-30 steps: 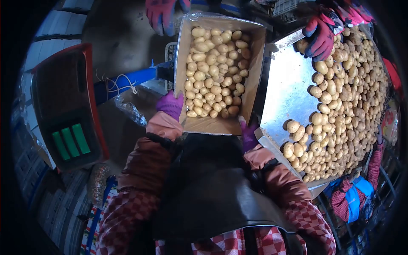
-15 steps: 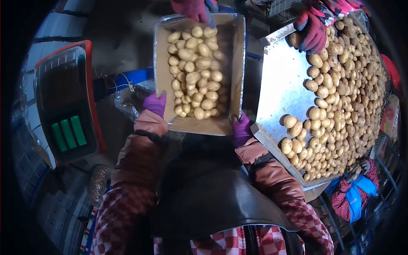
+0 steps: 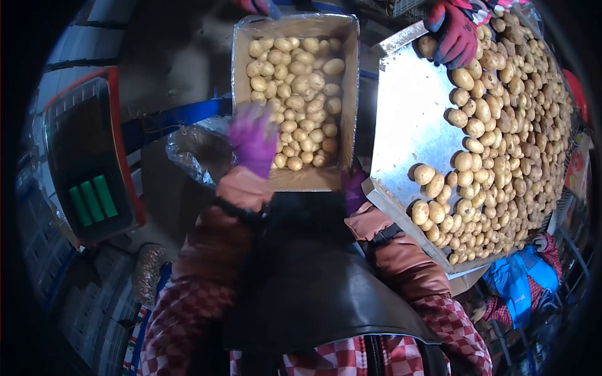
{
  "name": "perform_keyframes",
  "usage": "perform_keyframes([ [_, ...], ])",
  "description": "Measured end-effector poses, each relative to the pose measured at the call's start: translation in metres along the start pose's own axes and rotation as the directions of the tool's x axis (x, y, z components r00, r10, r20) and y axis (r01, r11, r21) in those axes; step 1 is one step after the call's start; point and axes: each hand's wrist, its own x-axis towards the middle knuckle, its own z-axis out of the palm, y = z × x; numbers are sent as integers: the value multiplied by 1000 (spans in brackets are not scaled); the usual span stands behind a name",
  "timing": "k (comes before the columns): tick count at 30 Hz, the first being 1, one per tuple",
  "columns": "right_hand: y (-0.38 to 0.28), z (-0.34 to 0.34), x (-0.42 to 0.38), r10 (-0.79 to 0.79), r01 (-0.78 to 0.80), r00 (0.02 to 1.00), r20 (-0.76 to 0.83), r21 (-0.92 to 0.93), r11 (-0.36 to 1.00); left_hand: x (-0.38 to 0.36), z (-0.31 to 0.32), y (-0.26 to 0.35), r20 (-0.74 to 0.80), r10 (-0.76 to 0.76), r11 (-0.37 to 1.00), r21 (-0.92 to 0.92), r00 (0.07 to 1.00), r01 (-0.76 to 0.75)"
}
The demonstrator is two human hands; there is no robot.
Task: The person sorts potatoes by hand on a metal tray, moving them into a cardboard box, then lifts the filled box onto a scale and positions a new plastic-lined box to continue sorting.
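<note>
A cardboard box (image 3: 301, 182) with a shiny lining at its rim holds many potatoes (image 3: 301, 103). My left hand (image 3: 254, 143), in a purple glove, is over the box's near left side, beside the potatoes. Its fingers are stretched out, smeared by motion, with nothing visible in them. At the near right corner my right hand (image 3: 355, 188), also gloved in purple, grips the box's edge; its fingers are partly hidden in shadow.
A metal tray (image 3: 411, 119) at right carries a large heap of potatoes (image 3: 501, 144); a co-worker's gloved hand (image 3: 454, 37) rests there. Another gloved hand (image 3: 258, 6) is at the top edge. A scale display (image 3: 88, 156) stands at left, and a person in blue (image 3: 517, 282) is lower right.
My left hand has let go of the box's left edge and moved right, over the potatoes. The potatoes have spread inside the box. The co-worker's hand above the box has pulled back.
</note>
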Motion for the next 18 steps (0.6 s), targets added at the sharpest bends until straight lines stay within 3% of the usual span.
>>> perform_keyframes([
  [1, -17, -14, -9, 17, -17, 999, 33, 1, 1000, 16, 12, 19, 93, 27, 999, 29, 995, -30],
  [3, -19, -25, -18, -6, 44, 993, 115, -338, 940, 45, 52, 34, 268, 41, 996, 61, 963, -60],
  [6, -43, -67, -50, -352, 277, 936, 12, -641, 715, 80, 117, 31, 582, 27, 976, 160, 813, -147],
  [7, -62, -89, -51, -174, 236, 971, 163, -553, 799, 92, 126, 35, 646, 12, 952, 226, 763, -205],
  [8, -84, -114, -51, -3, 164, 946, 325, -467, 869, 105, 130, 42, 705, -10, 920, 284, 709, -269],
  [9, -91, -127, -53, 145, 65, 861, 488, -389, 919, 115, 134, 48, 759, -39, 880, 335, 650, -338],
  [12, -78, -138, -71, 51, -26, 797, 602, -50, 998, 128, 157, 58, 865, -201, 870, 373, 460, -321],
  [13, -77, -143, -78, -11, -47, 773, 634, 75, 996, 126, 160, 62, 837, -230, 894, 383, 496, -231],
  [16, -85, -169, -94, -178, -154, 649, 739, 357, 921, 100, 160, 48, 788, -96, 966, 221, 608, -133],
  [18, -85, -189, -99, -307, -72, 679, 667, 476, 876, 81, 148, 26, 725, -26, 991, 107, 689, -75],
])
